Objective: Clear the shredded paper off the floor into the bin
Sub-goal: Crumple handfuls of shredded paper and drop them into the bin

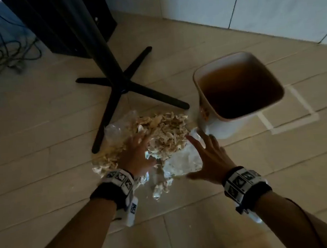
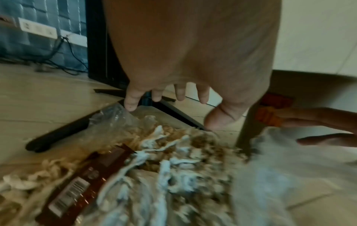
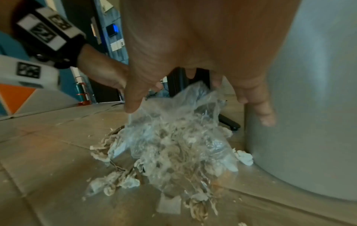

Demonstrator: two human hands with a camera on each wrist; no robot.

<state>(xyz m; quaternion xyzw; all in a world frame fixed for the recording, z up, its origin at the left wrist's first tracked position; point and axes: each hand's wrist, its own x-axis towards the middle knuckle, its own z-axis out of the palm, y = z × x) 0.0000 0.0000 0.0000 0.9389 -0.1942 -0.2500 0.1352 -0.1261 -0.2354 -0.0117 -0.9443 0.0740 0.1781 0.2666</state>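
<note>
Beside the bin (image 1: 239,85), both hands reach spread-fingered over the shreds (image 1: 165,131): left hand (image 1: 135,154) on them, right hand (image 1: 209,157) at the plastic (image 1: 182,161).

Your shredded paper (image 1: 165,131) is mostly tan with off-white strips, tangled in clear, shiny plastic (image 1: 182,161). Right of that pile, the bin (image 1: 213,124) is white outside, brownish inside. Left of the bin there's a black stand base (image 1: 123,88) on beige floor tiles (image 1: 42,116). A dark brown wrapper (image 2: 86,180) with a white barcode lies in the pile.
</note>
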